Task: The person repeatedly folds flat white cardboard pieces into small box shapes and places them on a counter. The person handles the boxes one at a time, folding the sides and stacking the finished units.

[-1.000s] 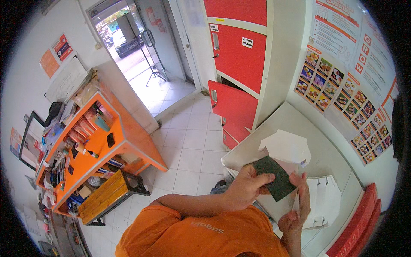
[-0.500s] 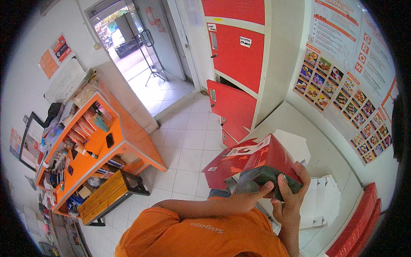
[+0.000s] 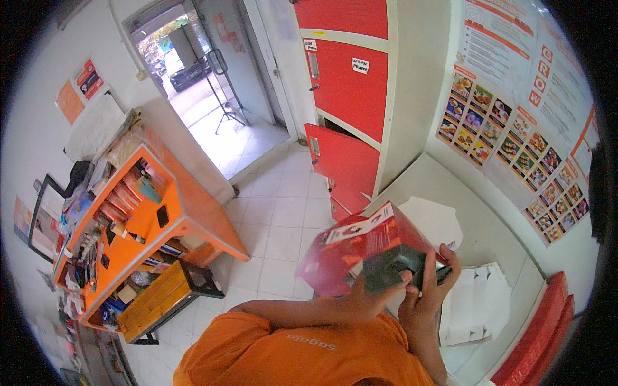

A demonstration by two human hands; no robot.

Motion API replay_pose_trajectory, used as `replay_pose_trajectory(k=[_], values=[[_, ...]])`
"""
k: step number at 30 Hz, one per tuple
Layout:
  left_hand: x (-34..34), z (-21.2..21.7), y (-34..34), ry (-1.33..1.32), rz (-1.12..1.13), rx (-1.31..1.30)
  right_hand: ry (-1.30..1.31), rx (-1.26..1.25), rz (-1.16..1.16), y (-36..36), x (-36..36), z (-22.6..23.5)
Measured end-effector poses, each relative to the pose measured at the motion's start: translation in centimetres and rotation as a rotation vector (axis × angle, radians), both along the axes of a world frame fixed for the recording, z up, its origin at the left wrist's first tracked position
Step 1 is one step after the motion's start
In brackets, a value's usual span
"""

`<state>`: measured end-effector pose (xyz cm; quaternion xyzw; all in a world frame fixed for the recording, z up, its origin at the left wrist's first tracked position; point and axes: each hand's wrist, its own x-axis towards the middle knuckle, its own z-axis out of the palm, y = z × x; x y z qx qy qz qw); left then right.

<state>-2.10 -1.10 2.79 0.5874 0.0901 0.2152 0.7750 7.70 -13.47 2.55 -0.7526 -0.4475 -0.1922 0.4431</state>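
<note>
A red cardboard box (image 3: pixel 380 235) with a white printed panel on top is held over the front of my body, tilted. Its end facing me is dark green to black (image 3: pixel 394 265). My left hand (image 3: pixel 378 293) grips the near lower edge at the dark end, thumb on the dark face and the other fingers mostly hidden. My right hand (image 3: pixel 430 288) is closed round the right corner, its fingers curled over the dark end. The box's left side is smeared by motion.
A pale table (image 3: pixel 486 231) bears flat white cardboard pieces (image 3: pixel 476 305) and a stack of red flat cartons (image 3: pixel 537 328). Red lockers (image 3: pixel 351 90), one door ajar, stand ahead. At left are a cluttered orange desk (image 3: pixel 151 215) and a wooden bench (image 3: pixel 154 299).
The box has shifted slightly left and turned, showing more of its dark end. My fingers have moved on that end, the right thumb now closer to the left one.
</note>
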Motion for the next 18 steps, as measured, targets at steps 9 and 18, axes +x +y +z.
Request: replay_pose_trajectory(k=[9,18], values=[[0.4,-0.4,0.3,0.212,-0.022,-0.165,-0.004,-0.060,0.136,-1.1,0.8,0.3],[1.5,0.4,0.2,0.037,0.094,-0.104,-0.039,-0.076,0.049,0.5,0.4,-0.9]])
